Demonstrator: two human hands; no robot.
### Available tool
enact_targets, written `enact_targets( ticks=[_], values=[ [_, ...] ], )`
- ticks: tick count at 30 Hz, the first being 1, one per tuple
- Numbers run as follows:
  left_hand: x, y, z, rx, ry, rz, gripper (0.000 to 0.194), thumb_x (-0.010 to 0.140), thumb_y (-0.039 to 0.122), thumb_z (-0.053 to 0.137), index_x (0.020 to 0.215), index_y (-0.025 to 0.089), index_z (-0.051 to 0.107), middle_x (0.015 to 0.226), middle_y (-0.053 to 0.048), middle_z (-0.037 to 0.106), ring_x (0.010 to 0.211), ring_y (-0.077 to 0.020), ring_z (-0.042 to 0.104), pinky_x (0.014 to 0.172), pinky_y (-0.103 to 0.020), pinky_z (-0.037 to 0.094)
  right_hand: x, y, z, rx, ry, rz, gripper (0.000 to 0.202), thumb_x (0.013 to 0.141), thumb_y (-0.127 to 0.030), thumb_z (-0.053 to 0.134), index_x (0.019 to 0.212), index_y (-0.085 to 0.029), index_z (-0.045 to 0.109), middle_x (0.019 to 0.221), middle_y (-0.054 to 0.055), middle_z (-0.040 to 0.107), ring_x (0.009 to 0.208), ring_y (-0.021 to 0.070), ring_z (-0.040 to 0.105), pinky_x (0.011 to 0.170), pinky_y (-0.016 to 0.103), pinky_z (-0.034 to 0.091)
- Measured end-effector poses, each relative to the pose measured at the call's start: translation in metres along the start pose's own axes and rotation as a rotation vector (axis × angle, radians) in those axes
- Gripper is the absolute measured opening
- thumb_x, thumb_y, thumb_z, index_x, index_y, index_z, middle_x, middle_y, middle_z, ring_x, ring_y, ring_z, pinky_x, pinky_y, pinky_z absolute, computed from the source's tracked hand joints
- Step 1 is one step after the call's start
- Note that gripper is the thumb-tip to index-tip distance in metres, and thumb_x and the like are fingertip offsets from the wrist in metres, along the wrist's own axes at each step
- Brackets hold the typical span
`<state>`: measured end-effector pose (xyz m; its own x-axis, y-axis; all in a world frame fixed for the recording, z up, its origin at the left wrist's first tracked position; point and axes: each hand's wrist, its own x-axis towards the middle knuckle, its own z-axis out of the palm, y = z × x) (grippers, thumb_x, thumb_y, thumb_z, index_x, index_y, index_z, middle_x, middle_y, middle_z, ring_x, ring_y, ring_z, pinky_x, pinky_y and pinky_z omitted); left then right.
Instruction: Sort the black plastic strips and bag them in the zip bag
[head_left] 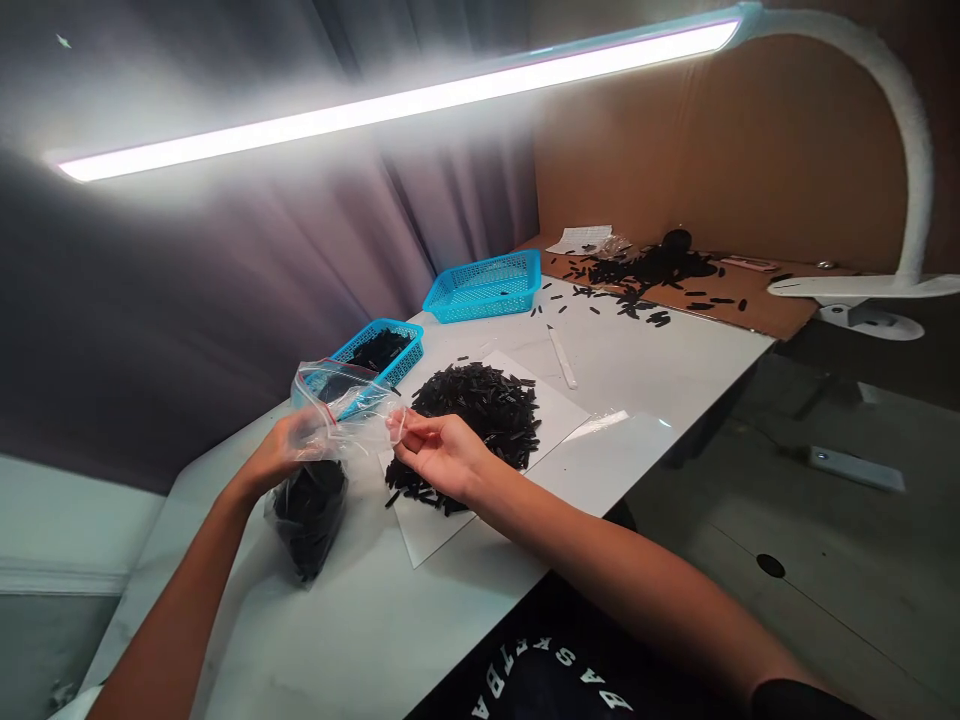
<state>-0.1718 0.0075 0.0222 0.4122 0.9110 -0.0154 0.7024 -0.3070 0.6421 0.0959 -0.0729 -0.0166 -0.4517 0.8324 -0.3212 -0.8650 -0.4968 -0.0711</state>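
Note:
A clear zip bag (309, 515) with small black strips in its lower part is held up over the near left of the white table. My left hand (279, 452) is closed on the left side of its open mouth, the fingers partly behind the plastic. At the other side of the mouth, my right hand (439, 450) pinches the plastic edge between thumb and fingers. A heap of black strips (480, 400) lies just beyond my right hand, on a white sheet of paper (424, 535).
Behind the bag stands a blue basket (411, 345) holding black strips; another blue basket (480, 312) is farther back. A white pen-like tool (562, 358) lies beyond the heap. More black pieces (637, 275) are scattered on cardboard at the back right. A lit lamp (405, 100) spans overhead.

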Motion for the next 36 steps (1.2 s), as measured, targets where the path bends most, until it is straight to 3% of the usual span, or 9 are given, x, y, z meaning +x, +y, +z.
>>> enact_targets(
  ticks=[4, 8, 12, 15, 18, 21, 23, 28, 36],
  values=[
    [0.001, 0.001, 0.002, 0.013, 0.014, 0.028, 0.045, 0.068, 0.050, 0.078, 0.095, 0.016, 0.065, 0.092, -0.007, 0.066, 0.086, -0.0243, 0.063, 0.076, -0.033, 0.054, -0.002, 0.005, -0.001, -0.010, 0.011, -0.069, 0.038, 0.074, 0.006, 0.044, 0.103, -0.017, 0.055, 0.095, 0.007, 0.073, 0.085, 0.0119, 0.073, 0.080, 0.023, 0.060],
    [0.000, 0.001, 0.003, 0.041, -0.019, 0.053, 0.037, 0.072, 0.048, 0.076, 0.084, 0.016, 0.060, 0.076, -0.001, 0.057, 0.070, -0.0171, 0.055, 0.063, -0.028, 0.049, -0.001, 0.010, -0.006, -0.150, 0.031, -0.097, 0.014, 0.090, -0.017, 0.043, 0.097, -0.017, 0.055, 0.103, 0.015, 0.072, 0.094, 0.0192, 0.073, 0.083, 0.035, 0.061],
    [-0.003, 0.004, 0.003, 0.088, -0.051, 0.084, 0.038, 0.068, 0.041, 0.081, 0.090, 0.016, 0.063, 0.082, -0.002, 0.059, 0.076, -0.0184, 0.058, 0.070, -0.028, 0.051, -0.002, 0.011, -0.009, -0.393, 0.048, -0.224, 0.017, 0.091, -0.025, 0.048, 0.103, -0.016, 0.056, 0.115, 0.017, 0.067, 0.100, 0.0224, 0.070, 0.091, 0.041, 0.058],
    [-0.004, 0.005, 0.005, 0.106, -0.088, 0.092, 0.048, 0.064, 0.037, 0.086, 0.102, 0.015, 0.066, 0.094, -0.006, 0.064, 0.085, -0.0218, 0.063, 0.078, -0.031, 0.054, -0.011, 0.004, -0.005, -0.596, 0.045, -0.433, 0.034, 0.081, -0.014, 0.061, 0.115, -0.020, 0.059, 0.135, 0.011, 0.059, 0.122, 0.0223, 0.058, 0.108, 0.039, 0.045],
    [-0.002, 0.005, 0.009, 0.108, -0.145, 0.089, 0.054, 0.064, 0.040, 0.086, 0.108, 0.016, 0.066, 0.102, -0.009, 0.067, 0.090, -0.0246, 0.065, 0.082, -0.034, 0.056, -0.018, -0.011, 0.003, -0.967, -0.090, -0.672, 0.033, 0.079, -0.001, 0.057, 0.102, -0.022, 0.071, 0.126, 0.005, 0.066, 0.123, 0.0224, 0.054, 0.113, 0.039, 0.036],
    [0.000, 0.006, 0.012, 0.093, -0.209, 0.088, 0.058, 0.067, 0.043, 0.084, 0.114, 0.015, 0.065, 0.104, -0.009, 0.070, 0.092, -0.0262, 0.068, 0.082, -0.035, 0.058, -0.014, -0.029, 0.011, -1.875, -0.184, -1.050, 0.032, 0.086, 0.001, 0.050, 0.092, -0.017, 0.075, 0.113, 0.011, 0.071, 0.118, 0.0314, 0.051, 0.104, 0.052, 0.036],
    [0.001, 0.009, 0.014, 0.082, -0.231, 0.094, 0.059, 0.068, 0.043, 0.083, 0.117, 0.015, 0.065, 0.104, -0.009, 0.072, 0.094, -0.0266, 0.069, 0.084, -0.036, 0.058, -0.004, -0.038, 0.017, -2.256, -0.257, -1.135, 0.029, 0.090, -0.002, 0.052, 0.098, -0.015, 0.077, 0.111, 0.014, 0.071, 0.117, 0.0358, 0.048, 0.096, 0.053, 0.036],
    [0.000, 0.013, 0.017, 0.067, -0.212, 0.108, 0.059, 0.066, 0.043, 0.083, 0.114, 0.014, 0.066, 0.101, -0.008, 0.072, 0.090, -0.0256, 0.068, 0.082, -0.034, 0.057, 0.031, -0.040, 0.027, -2.498, -0.807, -1.069, 0.024, 0.092, -0.017, 0.067, 0.114, -0.024, 0.076, 0.112, 0.010, 0.068, 0.104, 0.0246, 0.054, 0.086, 0.036, 0.042],
    [-0.004, 0.006, 0.018, 0.042, -0.181, 0.076, 0.065, 0.063, 0.045, 0.085, 0.116, 0.013, 0.065, 0.101, -0.009, 0.073, 0.097, -0.0301, 0.069, 0.082, -0.034, 0.058, 0.063, -0.027, 0.036, -2.641, -1.020, -1.108, 0.033, 0.095, -0.023, 0.058, 0.126, -0.021, 0.067, 0.115, 0.014, 0.066, 0.107, 0.0296, 0.053, 0.085, 0.042, 0.040]
  ],
)
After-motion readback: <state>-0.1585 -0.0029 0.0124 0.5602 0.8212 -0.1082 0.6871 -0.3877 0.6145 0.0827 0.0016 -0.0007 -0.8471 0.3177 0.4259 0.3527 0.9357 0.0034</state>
